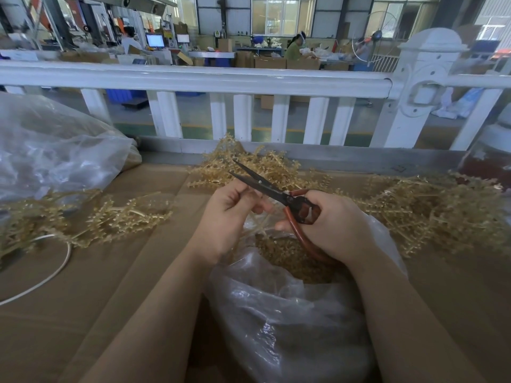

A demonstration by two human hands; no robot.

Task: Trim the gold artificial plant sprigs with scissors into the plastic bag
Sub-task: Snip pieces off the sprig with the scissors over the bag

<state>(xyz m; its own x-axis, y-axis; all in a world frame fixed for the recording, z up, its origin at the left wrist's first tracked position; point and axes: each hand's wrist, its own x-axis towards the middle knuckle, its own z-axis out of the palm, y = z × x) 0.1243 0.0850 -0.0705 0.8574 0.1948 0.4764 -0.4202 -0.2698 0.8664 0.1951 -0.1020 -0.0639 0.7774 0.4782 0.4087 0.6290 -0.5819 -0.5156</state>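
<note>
Head view: mid-trim, my right hand (329,217) grips the scissors (265,186), blades parted, my left hand (235,205) pinching a sprig (258,223) over the bag (290,308); next, I judge, close the blades on its stem.

A white railing (193,78) stands behind the cardboard-covered table (96,272); white cable (59,268) left.

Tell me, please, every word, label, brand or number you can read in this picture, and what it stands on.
No text can be read.
Two lit monitors far back: content too small.
Yellow-green sign on the far wall: blurred.
Scissors, plastic bag and cardboard: no visible lettering.
</note>
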